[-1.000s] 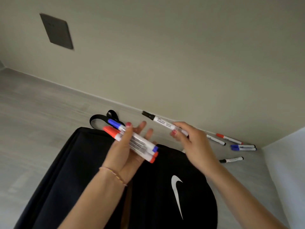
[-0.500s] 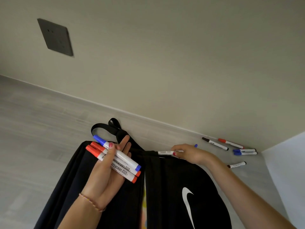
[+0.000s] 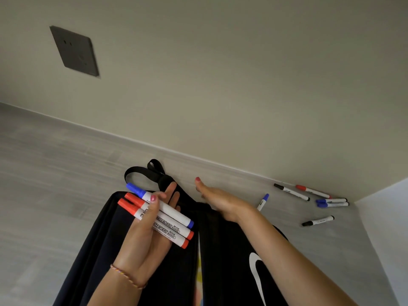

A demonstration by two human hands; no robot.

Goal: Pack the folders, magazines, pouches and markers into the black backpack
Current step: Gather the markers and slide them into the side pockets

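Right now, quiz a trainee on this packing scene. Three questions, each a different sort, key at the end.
1. How many markers does the left hand hold?
2. True or false: the right hand grips a marker.
3. Where do the loose slim markers lie? A) on the black backpack B) on the floor near the wall C) inside an open pouch

Key: 1. Three, two red-capped and one blue-capped. 2. False; its fingers are straight and it holds nothing. 3. B.

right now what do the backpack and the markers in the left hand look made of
Black backpack: looks like matte woven fabric, soft and slumping, with a webbing loop on top. Markers in the left hand: probably smooth, slightly glossy plastic, with white printed barrels and red or blue caps.
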